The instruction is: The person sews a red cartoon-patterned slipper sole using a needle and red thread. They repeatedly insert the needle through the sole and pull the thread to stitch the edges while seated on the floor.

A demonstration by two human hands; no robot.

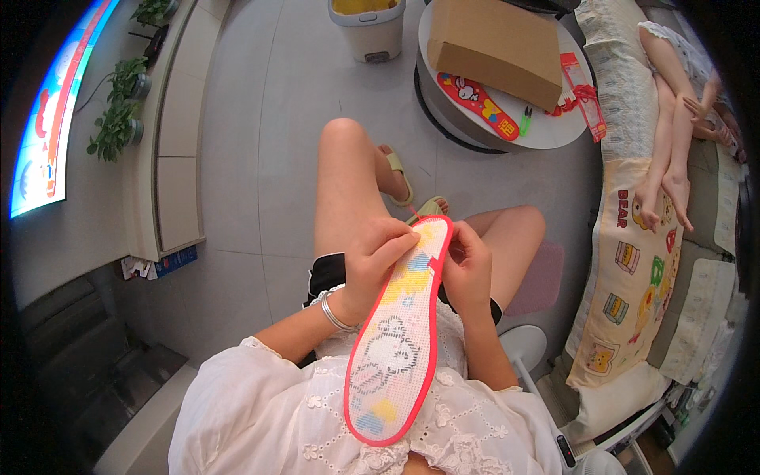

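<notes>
I see the left hand (372,261) closed on the left edge of a long shoe insole of white mesh with a red bound rim and coloured cross-stitch patches (400,332). Its fingers (396,241) curl over the upper part of the insole, fingertips pressed near the rim at the toe end. A silver bangle (336,315) sits on that wrist.

I see the right hand (467,269) closed against the right edge of the same insole, just below the toe end. Its fingers fold behind the mesh, so I cannot tell how they pinch it or whether they hold anything else.

The insole stands tilted in front of the torso, heel end low against the white eyelet blouse (277,404) and toe end raised above the bare knees. It is held between the two hands and rests on nothing else that I can see.

Below the knees, two yellow-green sandals (400,170) are on the grey tiled floor (261,119). Farther off, a round white table (546,131) carries a brown cardboard box (495,47), a second insole in red with bright figures (476,101) and a small green tool (526,120). A pale bin with a yellow liner (368,28) stands left of the table. To the right, another person's bare legs (669,134) lie on a patterned sofa cover (625,261).
</notes>
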